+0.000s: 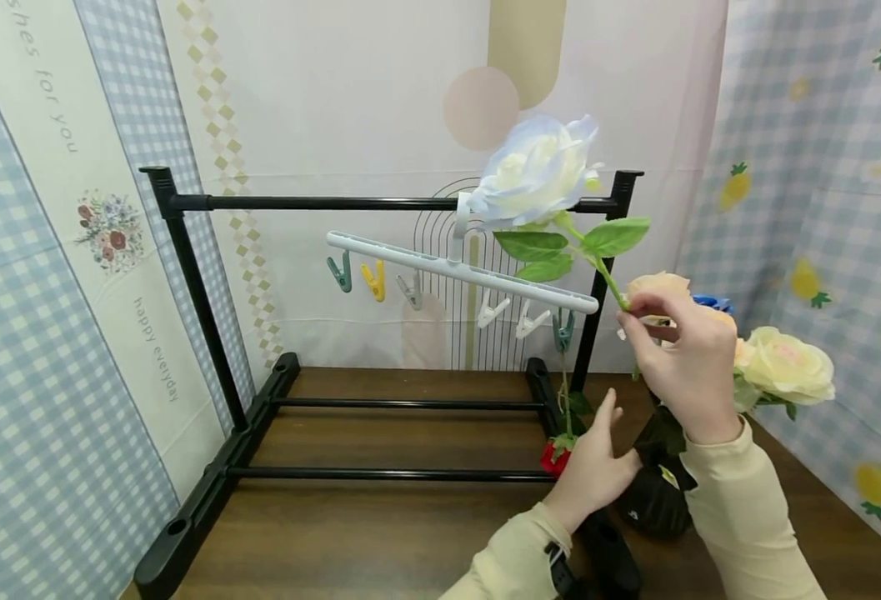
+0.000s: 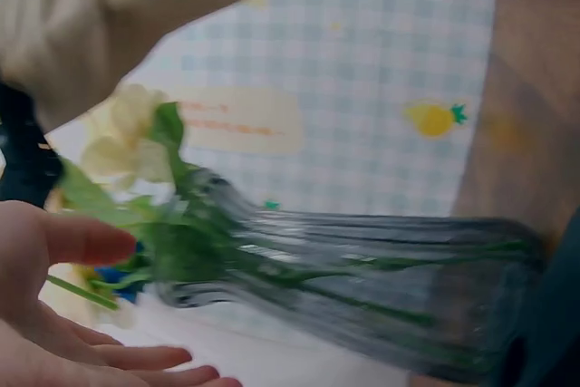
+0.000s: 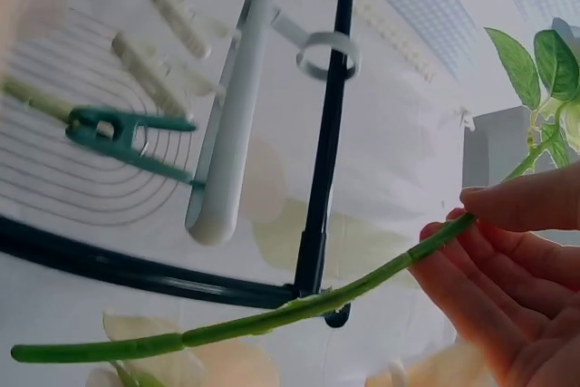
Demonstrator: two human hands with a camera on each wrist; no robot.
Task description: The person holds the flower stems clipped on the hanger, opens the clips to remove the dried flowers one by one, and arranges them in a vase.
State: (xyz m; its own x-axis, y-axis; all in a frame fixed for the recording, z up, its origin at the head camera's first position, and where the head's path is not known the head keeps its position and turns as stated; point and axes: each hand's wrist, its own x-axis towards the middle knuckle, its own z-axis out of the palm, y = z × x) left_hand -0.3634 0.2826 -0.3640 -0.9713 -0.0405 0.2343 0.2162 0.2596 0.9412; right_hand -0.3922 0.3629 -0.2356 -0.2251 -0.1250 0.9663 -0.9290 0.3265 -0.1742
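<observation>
My right hand pinches the green stem of a white rose with pale blue edges between thumb and fingertips. The bloom is up in front of the rack's top bar. Lower down, my left hand has its fingers spread and holds nothing, close to a red rose. That red rose hangs head down from a teal clip at the low right end of a tilted grey hanger. In the left wrist view a ribbed glass vase with stems inside stands beyond the left hand.
A black rack carries the hanger by its hook. Other clips on it include a yellow one and a white one, with no flower in them. Cream roses stand at the right, above the wooden table.
</observation>
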